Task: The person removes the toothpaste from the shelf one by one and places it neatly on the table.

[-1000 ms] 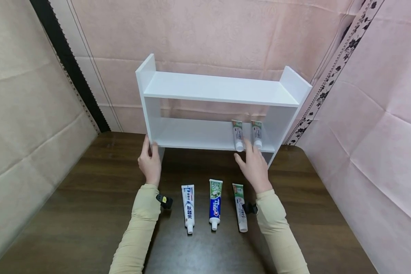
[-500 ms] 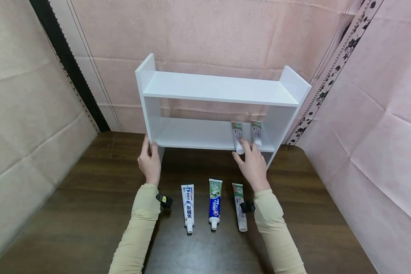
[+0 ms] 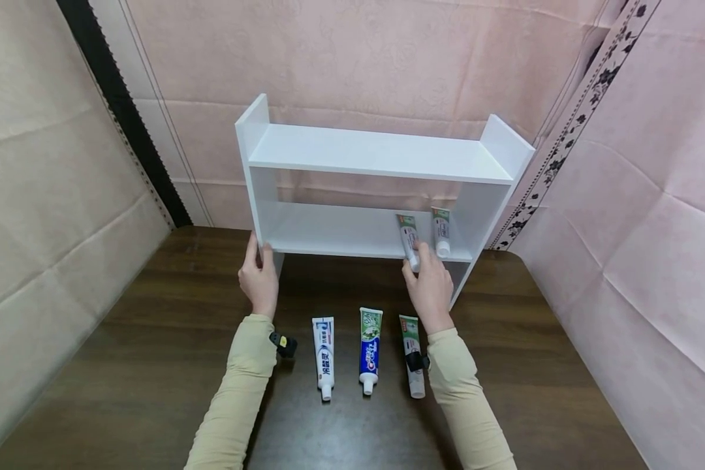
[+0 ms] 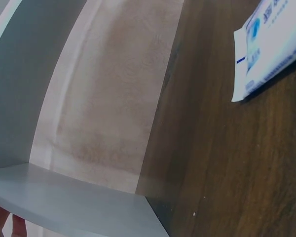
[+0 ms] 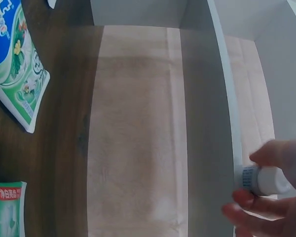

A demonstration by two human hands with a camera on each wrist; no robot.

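Observation:
A white two-tier shelf [image 3: 358,225] stands at the back of the table. My left hand [image 3: 260,279] holds the lower part of its left side panel, thumb and fingers on either side. My right hand [image 3: 431,284] pinches a green-and-white toothpaste tube [image 3: 408,232] near its white cap [image 5: 273,180], which juts past the lower board's front edge. This tube lies slightly slanted. A second green-and-white tube [image 3: 441,228] lies to its right on the same board, near the right side panel.
On the brown wooden table [image 3: 153,365], a white-and-blue toothpaste tube [image 3: 324,352], a green-and-blue tube [image 3: 369,343] and another green-and-white tube [image 3: 410,333] lie in a row, caps toward me. Pink cloth walls [image 3: 376,59] surround the table.
My right hand has moved slightly left and toward me and now pinches the left tube on the shelf. That tube has slid forward and tilted a little. My left hand has stayed put.

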